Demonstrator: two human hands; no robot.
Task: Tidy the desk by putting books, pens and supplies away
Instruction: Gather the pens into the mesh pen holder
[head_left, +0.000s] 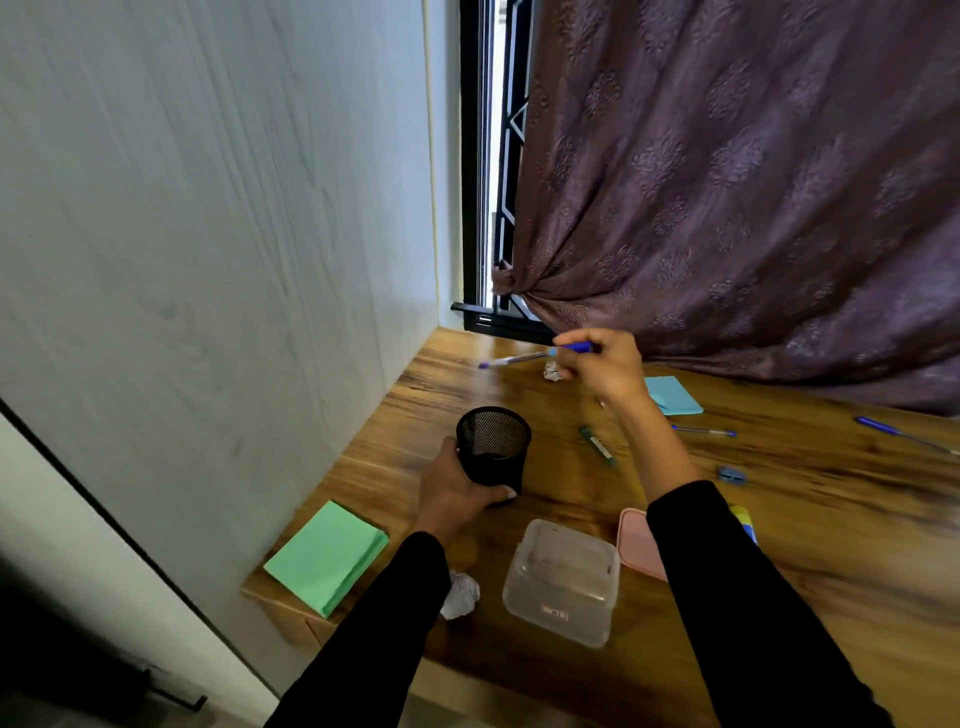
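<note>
Desk (779, 545): wooden top set in a corner, pale wall on the left, a purple patterned curtain (753, 182) behind it.
Pen cup (493, 447): black mesh, upright, toward the left of the desk.
Left hand (457, 491): wrapped around the near side of the pen cup, thumb across its lower front.
Right hand (605, 366): raised above the far part of the desk, fingers pinching a blue pen (571, 348) that points left (somewhat motion-blurred).
Loose pens: a purple-capped pen (511, 359) at the far edge near the window; a blue-tipped clear pen (704, 431) right of the forearm; another blue pen (904, 435) far right.
Green marker (597, 445): lying between the pen cup and the right forearm.
Note pads: green pad (324, 558) at the near-left corner; blue pad (672, 396) behind the right wrist.
Clear plastic box (563, 582): near edge, between the two sleeves; a pink lid (639, 543) lies just beside it on the right.
Crumpled paper: one ball (460, 595) by the left sleeve, another (553, 372) just under the right hand.
Small blue item (731, 474): right of the right forearm, too blurred to identify.
</note>
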